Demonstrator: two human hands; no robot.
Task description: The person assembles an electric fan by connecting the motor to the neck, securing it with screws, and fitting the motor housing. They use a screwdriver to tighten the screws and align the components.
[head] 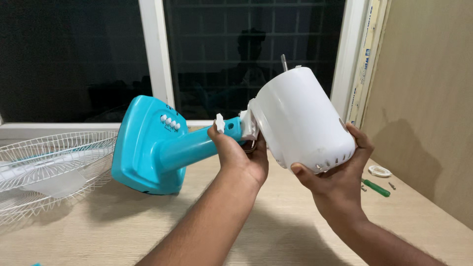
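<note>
Left hand (241, 155) nearest — wrapped tight round the turquoise fan stand (162, 148) at its neck, by the white knob (219, 123). Right hand (340, 180) cups the white motor housing (303, 120) from below, fingers spread, whole unit held tilted above the table (276, 221). Risk: housing slips off the open palm — neck joint twists, base edge knocks the table or the wire grille (47, 167).

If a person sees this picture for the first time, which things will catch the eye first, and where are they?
In the centre, the white motor housing of a dismantled fan is held up over the table, cupped from below by the right hand. The left hand grips the turquoise neck beside it, and the turquoise base tilts at left with one edge on the wooden table. At far left lies the white wire fan guard.
</note>
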